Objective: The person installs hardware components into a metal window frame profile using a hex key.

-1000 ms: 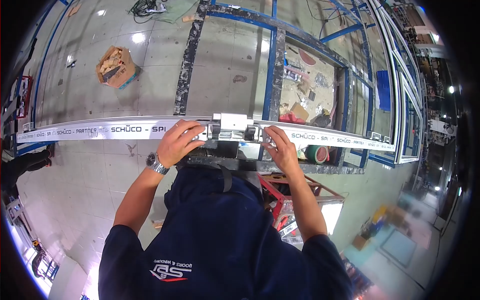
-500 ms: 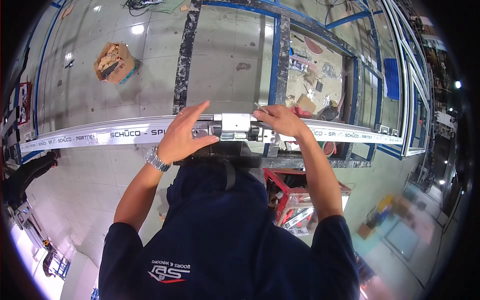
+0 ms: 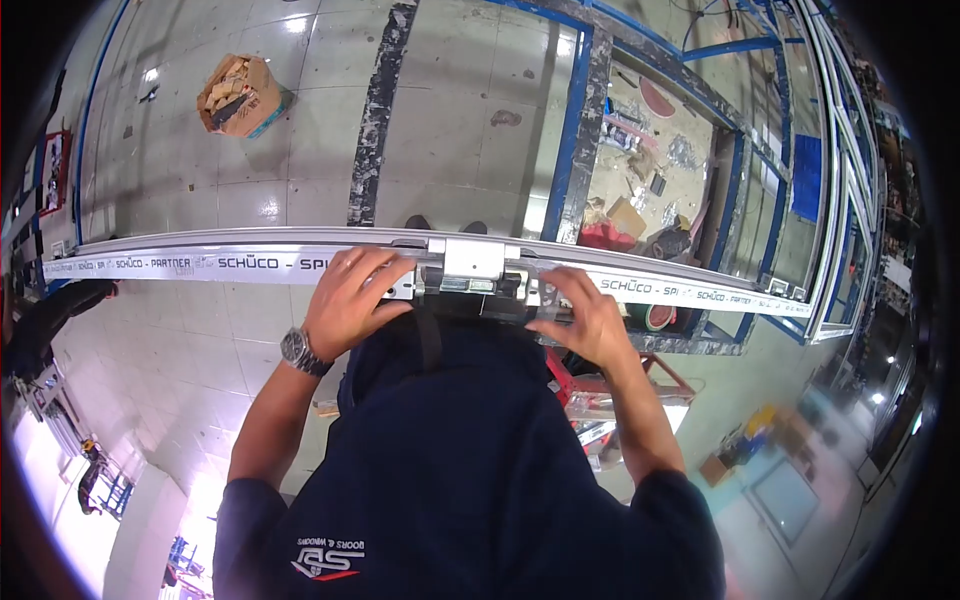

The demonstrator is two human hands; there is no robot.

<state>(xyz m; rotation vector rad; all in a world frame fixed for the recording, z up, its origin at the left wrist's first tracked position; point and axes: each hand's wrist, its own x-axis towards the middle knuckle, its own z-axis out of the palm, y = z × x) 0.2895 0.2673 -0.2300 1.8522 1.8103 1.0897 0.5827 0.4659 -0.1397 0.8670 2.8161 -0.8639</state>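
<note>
A long silver profile [image 3: 270, 262] with printed film runs across the view at waist height. At its middle sit a silver block [image 3: 474, 257] and a metal fitting with black ends [image 3: 470, 285]. Left of the fitting, my left hand [image 3: 350, 302] has its fingers bent over the profile and its thumb along the near side. My right hand [image 3: 590, 322] is right of the fitting, fingers and thumb spread apart at the profile's near face. No loose object shows in either hand; the right fingertips are slightly blurred.
Blue and black metal framework [image 3: 372, 130] stands beyond the profile. A cardboard box [image 3: 240, 98] with scraps is on the floor at the far left. A littered board [image 3: 640, 190] lies within the frame. Near my right forearm is a red metal stand [image 3: 655, 372].
My left hand has come down onto the profile. My right hand has moved right and nearer to me, its fingers spreading; the thin rod it held no longer shows. The view has shifted slightly.
</note>
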